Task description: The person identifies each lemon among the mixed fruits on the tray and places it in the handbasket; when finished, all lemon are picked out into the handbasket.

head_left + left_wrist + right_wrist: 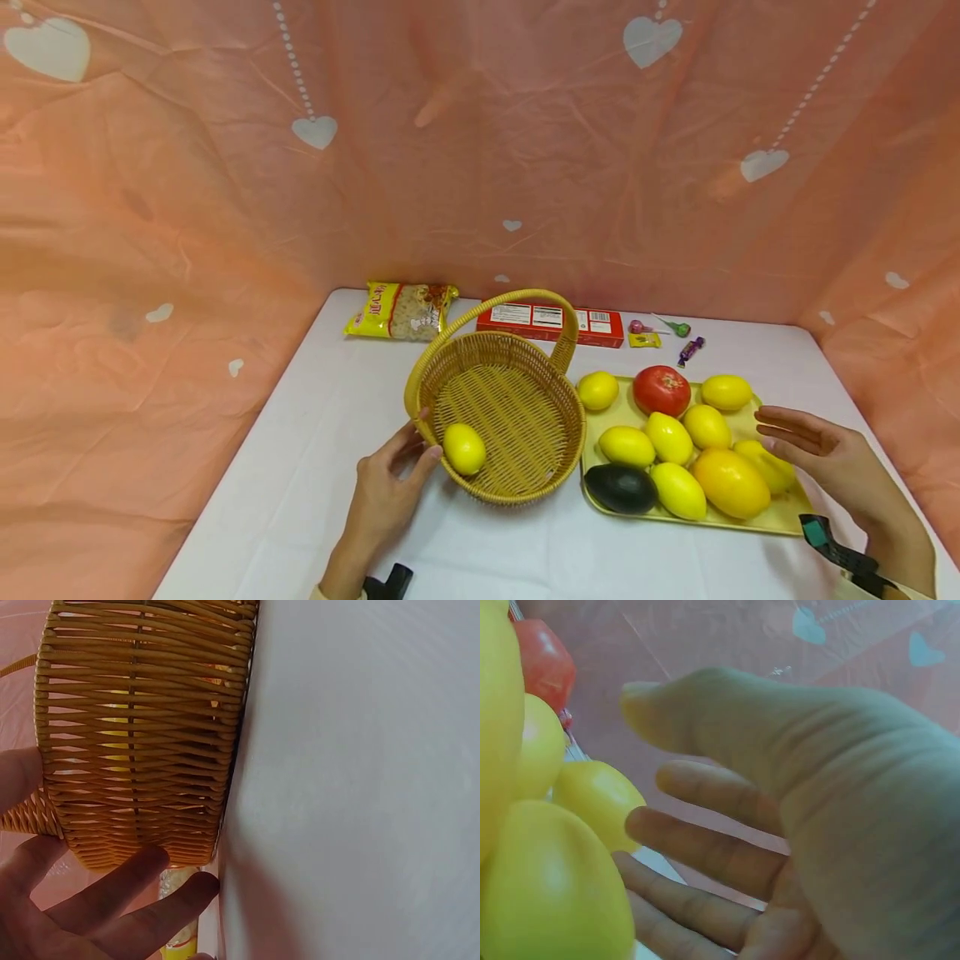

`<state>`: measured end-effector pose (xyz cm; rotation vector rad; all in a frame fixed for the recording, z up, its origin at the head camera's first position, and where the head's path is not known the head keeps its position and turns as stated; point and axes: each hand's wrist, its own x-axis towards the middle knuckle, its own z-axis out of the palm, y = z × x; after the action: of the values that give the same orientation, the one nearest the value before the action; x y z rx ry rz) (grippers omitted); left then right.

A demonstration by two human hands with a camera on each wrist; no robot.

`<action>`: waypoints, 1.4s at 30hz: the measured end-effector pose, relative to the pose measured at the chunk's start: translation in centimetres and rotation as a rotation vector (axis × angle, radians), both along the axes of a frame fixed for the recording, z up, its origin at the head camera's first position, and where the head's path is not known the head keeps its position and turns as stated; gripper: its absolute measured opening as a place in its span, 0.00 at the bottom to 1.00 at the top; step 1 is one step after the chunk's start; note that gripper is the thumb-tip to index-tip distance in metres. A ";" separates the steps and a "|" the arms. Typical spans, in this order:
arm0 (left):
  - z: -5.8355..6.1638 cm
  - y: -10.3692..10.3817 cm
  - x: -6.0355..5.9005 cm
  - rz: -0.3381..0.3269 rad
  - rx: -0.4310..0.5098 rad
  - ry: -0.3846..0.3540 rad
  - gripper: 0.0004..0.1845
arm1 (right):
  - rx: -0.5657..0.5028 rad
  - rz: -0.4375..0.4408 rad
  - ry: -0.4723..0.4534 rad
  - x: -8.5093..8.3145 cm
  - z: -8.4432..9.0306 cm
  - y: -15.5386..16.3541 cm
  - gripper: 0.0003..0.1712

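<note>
A round wicker basket (510, 492) with an arched handle stands on the table, with one lemon (464, 449) inside at its near left. My left hand (390, 483) holds the basket's left rim. The left wrist view shows the thumb at the rim and the other fingers (124, 889) along the outer wall. My right hand (832, 458) hovers by the right edge of a yellow tray (787, 521), fingers spread and nothing in them. Beside its fingertips lies a lemon (555, 885). The tray bears several lemons, a mango (730, 483), a dark green avocado (621, 489) and a red pomegranate (661, 392).
Along the back of the white table (277, 492) lie a yellow snack bag (405, 311) and a red box (551, 323), partly behind the basket handle. Right of the box are lollipops (678, 328), a yellow packet (644, 340) and a purple wrapped candy (691, 351).
</note>
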<state>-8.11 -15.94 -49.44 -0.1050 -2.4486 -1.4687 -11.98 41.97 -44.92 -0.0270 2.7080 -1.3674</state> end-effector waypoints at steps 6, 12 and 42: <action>0.1 0.1 0.1 0.004 0.011 -0.017 0.30 | 0.097 0.005 -0.143 0.9 0.1 1.2 0.37; 0.3 0.2 0.1 0.009 -0.005 -0.022 0.31 | 0.211 0.025 -0.276 0.7 -0.3 1.3 0.45; 0.4 0.1 0.1 0.006 0.006 -0.025 0.30 | -0.346 0.385 0.244 -0.6 4.5 -12.9 0.31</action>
<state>-8.00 -15.82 -49.05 -0.0790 -2.4624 -1.4832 -12.57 29.04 -40.38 -0.7441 2.4170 -1.7672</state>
